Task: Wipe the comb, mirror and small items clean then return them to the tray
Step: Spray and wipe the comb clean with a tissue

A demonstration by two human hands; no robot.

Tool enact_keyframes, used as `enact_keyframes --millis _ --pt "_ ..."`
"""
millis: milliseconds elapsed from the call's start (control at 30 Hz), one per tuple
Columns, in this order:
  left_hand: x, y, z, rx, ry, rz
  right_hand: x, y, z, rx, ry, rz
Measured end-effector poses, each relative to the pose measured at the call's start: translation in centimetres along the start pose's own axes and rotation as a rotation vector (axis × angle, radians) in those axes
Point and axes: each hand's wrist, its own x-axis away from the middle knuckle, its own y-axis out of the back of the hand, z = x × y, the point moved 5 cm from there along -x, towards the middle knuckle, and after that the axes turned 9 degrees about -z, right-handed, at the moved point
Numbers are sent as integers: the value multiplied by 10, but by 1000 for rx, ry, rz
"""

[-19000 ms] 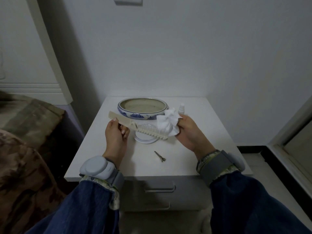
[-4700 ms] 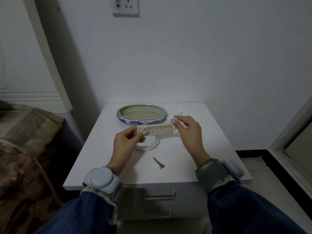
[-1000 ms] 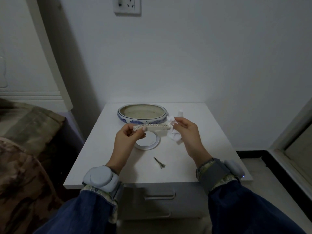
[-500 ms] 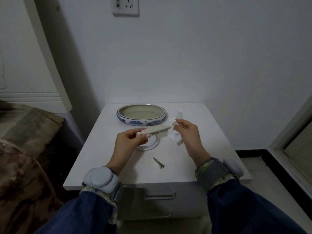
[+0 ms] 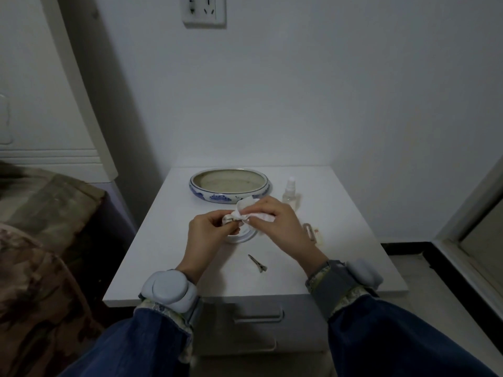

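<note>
Fingers of the right hand (image 5: 275,224) pinch a white tissue (image 5: 249,214) and press it round one end of the comb (image 5: 228,219), most of which is hidden; only a short pale stub shows. Fingers of the left hand (image 5: 209,232) are curled about the comb's near end, thumb on top. Both hands hover above the round mirror (image 5: 241,236), which lies flat on the white nightstand (image 5: 168,240), partly covered by them. Hair clip (image 5: 257,263): metal, lying nearer the front edge, apart from the mirror. Small clear item (image 5: 310,232) with a looped end: beside the right hand, too dim to identify. Spray bottle (image 5: 290,190): upright, behind the right hand. Tray (image 5: 230,195): blue-and-white oval dish, toward the back, just left of the bottle. Grey bands on both wrists, blue sleeves. Wall socket (image 5: 204,9) above.
</note>
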Motion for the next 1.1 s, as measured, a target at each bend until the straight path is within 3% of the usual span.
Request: enact_keyframes --millis 300,400,533,700,1100 --pt "-1 6 -2 102 51 -28 -3 34 -27 104 -161 -262" --pt "-2 5 -1 123 75 -35 -4 34 -21 -13 -219 -290" --pt "0 1 -2 74 52 -11 -6 22 -3 -242 -197 -113" --pt "0 0 -1 -4 6 -2 -2 2 1 -48 -82 61" --pt "0 5 -2 95 56 -50 -5 32 -25 126 -227 -236"
